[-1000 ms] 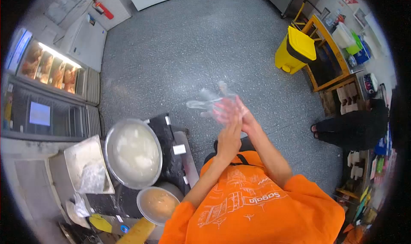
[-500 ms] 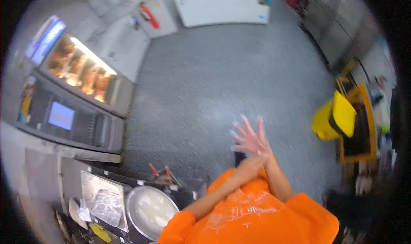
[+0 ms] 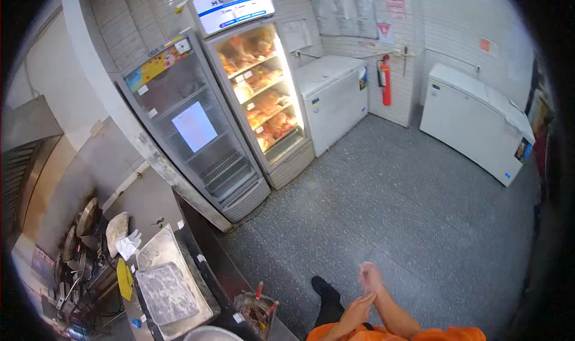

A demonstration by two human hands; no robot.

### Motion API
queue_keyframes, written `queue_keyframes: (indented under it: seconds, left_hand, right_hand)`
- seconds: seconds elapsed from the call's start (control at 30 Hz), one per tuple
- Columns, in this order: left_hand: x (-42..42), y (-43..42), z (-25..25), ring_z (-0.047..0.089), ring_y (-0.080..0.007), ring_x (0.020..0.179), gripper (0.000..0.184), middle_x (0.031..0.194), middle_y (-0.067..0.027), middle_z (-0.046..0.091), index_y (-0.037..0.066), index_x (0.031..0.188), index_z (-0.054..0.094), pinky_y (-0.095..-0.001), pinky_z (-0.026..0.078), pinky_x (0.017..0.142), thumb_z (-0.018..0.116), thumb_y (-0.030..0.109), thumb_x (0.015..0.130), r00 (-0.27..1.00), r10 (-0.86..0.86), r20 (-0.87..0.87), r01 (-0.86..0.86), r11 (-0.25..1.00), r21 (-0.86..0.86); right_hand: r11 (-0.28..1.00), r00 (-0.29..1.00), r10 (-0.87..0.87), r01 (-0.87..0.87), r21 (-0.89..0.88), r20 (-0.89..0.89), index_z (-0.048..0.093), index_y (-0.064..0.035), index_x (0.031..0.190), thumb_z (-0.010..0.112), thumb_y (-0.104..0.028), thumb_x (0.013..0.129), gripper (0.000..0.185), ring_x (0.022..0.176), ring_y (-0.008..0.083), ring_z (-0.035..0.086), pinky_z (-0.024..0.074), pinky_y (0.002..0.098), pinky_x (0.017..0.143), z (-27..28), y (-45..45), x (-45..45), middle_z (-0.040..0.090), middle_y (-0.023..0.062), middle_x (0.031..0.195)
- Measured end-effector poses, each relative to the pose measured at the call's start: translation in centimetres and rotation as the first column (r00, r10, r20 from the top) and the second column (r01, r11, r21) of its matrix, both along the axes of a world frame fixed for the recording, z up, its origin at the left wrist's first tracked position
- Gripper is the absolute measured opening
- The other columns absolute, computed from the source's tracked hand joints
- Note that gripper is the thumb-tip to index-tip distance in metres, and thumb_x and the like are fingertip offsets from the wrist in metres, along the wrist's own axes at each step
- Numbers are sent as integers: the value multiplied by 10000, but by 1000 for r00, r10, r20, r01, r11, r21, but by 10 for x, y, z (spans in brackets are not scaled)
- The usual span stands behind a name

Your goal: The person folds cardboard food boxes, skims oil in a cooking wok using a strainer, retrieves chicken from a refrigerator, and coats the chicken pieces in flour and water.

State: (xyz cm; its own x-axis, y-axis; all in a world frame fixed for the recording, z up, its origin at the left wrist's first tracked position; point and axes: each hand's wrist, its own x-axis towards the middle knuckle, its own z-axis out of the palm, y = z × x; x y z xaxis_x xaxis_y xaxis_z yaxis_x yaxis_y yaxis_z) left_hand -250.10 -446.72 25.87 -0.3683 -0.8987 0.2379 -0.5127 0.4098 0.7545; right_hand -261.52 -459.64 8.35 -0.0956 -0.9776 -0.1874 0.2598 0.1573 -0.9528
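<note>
Clear plastic, seemingly a glove [image 3: 365,271], covers the right hand [image 3: 372,279], while the left hand [image 3: 358,310] touches that wrist, both grips unclear, apparently adjusting the fit, which calls for gentle tugs.

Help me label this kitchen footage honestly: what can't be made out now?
All in the head view:
Right hand: fingers blurred; glove or none, unclear.
Left hand: too small to tell whether it grips.
Metal bowl: mostly cut off by the bottom edge.
Wall papers: print too small.
Fridge-door sheet: writing washed out.
</note>
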Motion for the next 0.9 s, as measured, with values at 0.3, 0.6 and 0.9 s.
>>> queue_keyframes:
  seconds: [0.3,0.6,0.9]
  left_hand:
    - [163,-260,-14,602,-394,907,309,972,-190,643,30,1118,598,-470,476,799,495,138,847,970,-198,144,169,966,193]
    - [347,-498,40,613,-348,930,385,1009,-185,637,45,1186,565,-412,480,806,563,117,807,904,369,215,-397,911,106]
    - [500,-913,255,549,-389,992,472,1028,-240,561,-48,1211,482,-422,442,861,613,95,781,731,683,18,-531,584,-614]
  right_hand:
    - [989,140,10,147,30,-990,688,-81,717,492,-232,860,286,666,243,627,419,399,541,43,-232,-28,671,96,728]
    - [451,-568,749,62,890,-340,661,-86,1053,503,-286,870,313,1019,277,594,422,414,833,-113,-288,-165,632,113,1100]
    - [546,-165,813,-115,830,-558,610,-62,1141,457,-356,879,423,1086,311,549,392,411,953,-169,-556,-100,575,197,1176]
